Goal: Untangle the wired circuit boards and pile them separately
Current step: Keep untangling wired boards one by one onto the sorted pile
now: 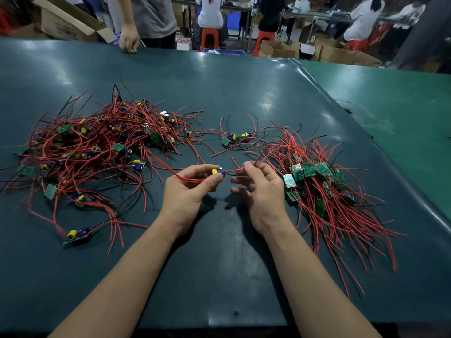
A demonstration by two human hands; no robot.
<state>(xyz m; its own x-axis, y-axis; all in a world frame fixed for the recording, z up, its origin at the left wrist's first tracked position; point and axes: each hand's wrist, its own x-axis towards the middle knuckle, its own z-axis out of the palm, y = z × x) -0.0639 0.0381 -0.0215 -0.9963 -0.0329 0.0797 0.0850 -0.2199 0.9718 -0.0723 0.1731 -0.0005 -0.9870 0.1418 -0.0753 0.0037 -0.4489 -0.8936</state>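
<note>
Your table [219, 264] is a dark, glossy mat that curls up at its right edge. The tangle [97, 147] sprawls toward the left edge: thin red and black wires knotted over small green boards. The sorted pile [322, 186] lies toward the right edge, boards stacked together and wires fanned out. A few loose boards [235, 139] sit between the two heaps, farther from you. Your left hand [188, 189] pinches one board [218, 172], with its yellow cylinder and blue part, above the table's middle. Your right hand [258, 189] pinches that board's red lead [234, 170]. The other wire seems to trail back left into the tangle; pull hard and you may drag the heap or strain a solder joint.
</note>
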